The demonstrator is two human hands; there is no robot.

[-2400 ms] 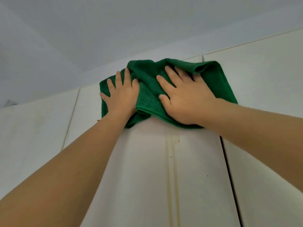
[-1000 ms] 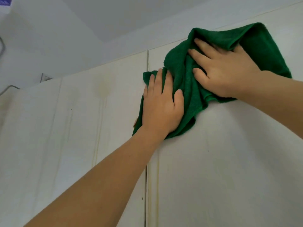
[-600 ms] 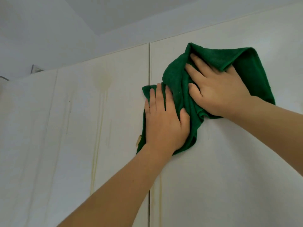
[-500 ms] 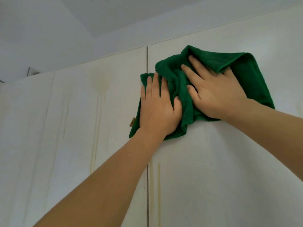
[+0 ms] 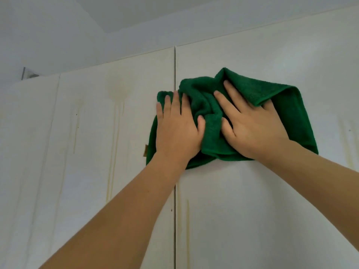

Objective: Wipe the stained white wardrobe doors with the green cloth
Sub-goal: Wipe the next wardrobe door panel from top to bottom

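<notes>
Green cloth (image 5: 211, 133), bunched over the seam between 2 wardrobe doors (image 5: 242, 210), centre frame. Left hand (image 5: 177, 133) and right hand (image 5: 250, 131) press it with flat, extended fingers, spreading pressure; stain streaks (image 5: 116, 117) remain at 9 o'clock.

A home bedroom; tall white wardrobe doors (image 5: 252, 200) reach the ceiling (image 5: 136, 12).

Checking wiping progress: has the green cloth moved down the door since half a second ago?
Yes. The green cloth has slid down, leaving more bare door between it and the top edge of the wardrobe door.
</notes>
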